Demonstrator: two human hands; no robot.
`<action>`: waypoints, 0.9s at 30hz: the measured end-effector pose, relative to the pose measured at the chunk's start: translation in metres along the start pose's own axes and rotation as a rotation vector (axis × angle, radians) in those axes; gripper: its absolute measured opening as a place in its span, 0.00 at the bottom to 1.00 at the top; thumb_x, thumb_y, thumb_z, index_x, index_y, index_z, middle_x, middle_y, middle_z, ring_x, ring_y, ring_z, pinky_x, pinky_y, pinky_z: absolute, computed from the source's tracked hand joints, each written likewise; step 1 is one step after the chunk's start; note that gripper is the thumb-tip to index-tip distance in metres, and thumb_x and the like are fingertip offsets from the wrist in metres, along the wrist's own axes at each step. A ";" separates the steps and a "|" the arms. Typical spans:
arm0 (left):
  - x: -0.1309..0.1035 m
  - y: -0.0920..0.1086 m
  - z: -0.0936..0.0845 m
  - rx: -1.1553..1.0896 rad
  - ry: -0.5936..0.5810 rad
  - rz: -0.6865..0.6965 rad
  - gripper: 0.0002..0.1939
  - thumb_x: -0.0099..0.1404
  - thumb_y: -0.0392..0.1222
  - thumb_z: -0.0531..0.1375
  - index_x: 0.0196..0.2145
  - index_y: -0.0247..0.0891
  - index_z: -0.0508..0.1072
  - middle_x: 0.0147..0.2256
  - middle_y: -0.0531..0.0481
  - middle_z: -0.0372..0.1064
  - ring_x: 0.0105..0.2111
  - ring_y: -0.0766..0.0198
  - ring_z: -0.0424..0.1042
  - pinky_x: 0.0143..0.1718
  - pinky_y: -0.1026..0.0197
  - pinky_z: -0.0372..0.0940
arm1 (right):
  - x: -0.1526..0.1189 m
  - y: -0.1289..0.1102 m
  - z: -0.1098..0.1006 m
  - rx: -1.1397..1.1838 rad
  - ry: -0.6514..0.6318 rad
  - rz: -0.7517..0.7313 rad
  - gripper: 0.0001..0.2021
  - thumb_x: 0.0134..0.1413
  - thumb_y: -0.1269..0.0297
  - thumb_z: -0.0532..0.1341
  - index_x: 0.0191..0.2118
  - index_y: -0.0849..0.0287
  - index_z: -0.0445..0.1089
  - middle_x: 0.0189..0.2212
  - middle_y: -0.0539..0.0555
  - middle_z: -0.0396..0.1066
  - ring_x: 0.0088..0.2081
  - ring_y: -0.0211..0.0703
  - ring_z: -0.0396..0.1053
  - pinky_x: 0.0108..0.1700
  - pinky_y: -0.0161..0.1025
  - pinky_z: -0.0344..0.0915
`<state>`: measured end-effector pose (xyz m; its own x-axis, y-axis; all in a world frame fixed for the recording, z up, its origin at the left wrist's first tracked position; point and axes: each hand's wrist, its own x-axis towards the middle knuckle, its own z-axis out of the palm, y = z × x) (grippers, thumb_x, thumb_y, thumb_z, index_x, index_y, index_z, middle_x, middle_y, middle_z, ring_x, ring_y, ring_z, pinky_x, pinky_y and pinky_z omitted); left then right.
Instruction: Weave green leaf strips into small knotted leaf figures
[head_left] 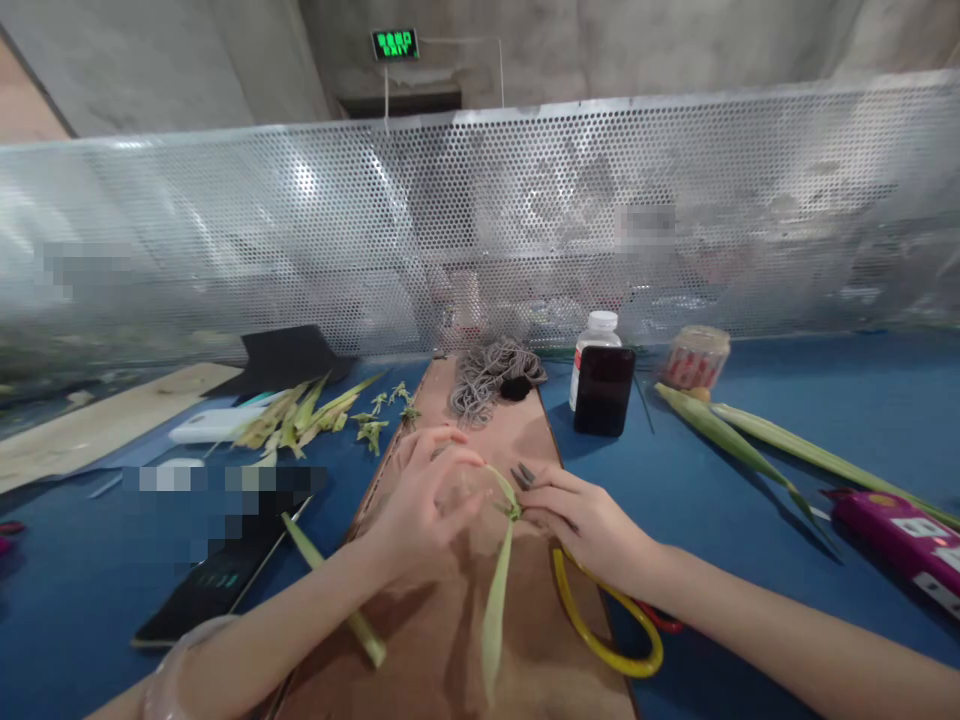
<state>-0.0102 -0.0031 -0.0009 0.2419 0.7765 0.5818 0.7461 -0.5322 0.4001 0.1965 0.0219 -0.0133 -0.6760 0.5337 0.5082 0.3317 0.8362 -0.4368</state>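
Observation:
A pale green leaf strip (495, 610), like corn husk, is knotted near its upper part, and its long end hangs towards me above the brown cardboard (435, 670). My right hand (600, 525) pinches the knot at its fingertips. Dark blades poke out past those fingers, and the yellow handle (626, 665) of what looks like scissors curves below the palm; whether the hand grips them is hidden. My left hand (427, 505), slightly blurred, has thumb and index finger apart. Its index fingertip meets the strip's upper end. A cut leaf piece (367, 635) lies under my left forearm.
Grey yarn (487, 380) lies at the cardboard's far end. A black phone (604, 390) leans against a white-capped bottle (602, 325). Leaf scraps (300, 420) and a dark tablet-like device (217, 585) are left; long leaves (739, 445) and a purple box (907, 545) right. A perforated metal screen (525, 200) stands behind.

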 end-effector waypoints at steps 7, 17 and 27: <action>-0.010 0.005 0.005 -0.196 -0.318 0.093 0.12 0.60 0.41 0.52 0.42 0.41 0.63 0.39 0.48 0.67 0.40 0.58 0.63 0.44 0.56 0.56 | -0.004 -0.001 0.004 -0.034 0.037 -0.057 0.11 0.55 0.74 0.47 0.38 0.60 0.66 0.33 0.55 0.65 0.35 0.37 0.66 0.37 0.33 0.66; -0.008 0.021 0.006 -0.638 -0.277 -0.244 0.14 0.64 0.42 0.46 0.43 0.39 0.66 0.37 0.48 0.67 0.31 0.65 0.66 0.31 0.64 0.62 | -0.007 0.000 0.010 -0.440 -0.151 -0.239 0.14 0.51 0.79 0.44 0.40 0.64 0.63 0.34 0.58 0.64 0.36 0.43 0.65 0.34 0.37 0.67; 0.000 0.023 0.022 -0.694 -0.083 -0.382 0.07 0.55 0.42 0.57 0.31 0.36 0.68 0.24 0.53 0.66 0.22 0.70 0.63 0.21 0.69 0.58 | -0.007 -0.010 0.019 -0.673 -0.195 -0.374 0.09 0.51 0.76 0.47 0.35 0.64 0.63 0.28 0.56 0.62 0.29 0.44 0.62 0.29 0.39 0.63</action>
<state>0.0203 -0.0079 -0.0073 0.1132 0.9556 0.2721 0.2363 -0.2919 0.9268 0.1857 0.0072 -0.0265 -0.9035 0.2224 0.3665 0.3444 0.8855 0.3118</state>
